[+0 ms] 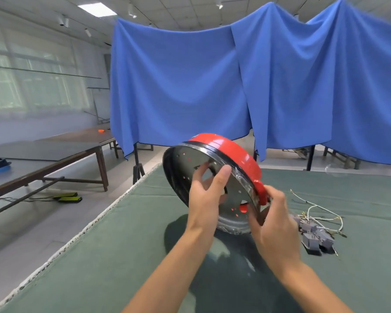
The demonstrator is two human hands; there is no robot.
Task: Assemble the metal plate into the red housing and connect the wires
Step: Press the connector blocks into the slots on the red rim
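Both our arms reach out over the green surface (99, 256). Our left hand (204, 199) has its grip on the shiny metal plate (190, 163), fingers hooked in its middle hole. Our right hand (275, 222) grips the near edge of the red housing (233, 150), which is tipped up on its side. Loose wires (314, 208) and gray plugs (314, 236) lie just to the right.

Setting: large workshop or factory hall set up for recording. Near: work table covered with a green felt cloth (113, 256). Far: blue fabric backdrop (190, 86) hung on dark metal stands. Left: long brown wooden bench tables (54, 150), frosted windows (32, 82). Overhead: white tiled ceiling with a panel light (97, 9). Yellow-black pedals (69, 197) lie on the floor.
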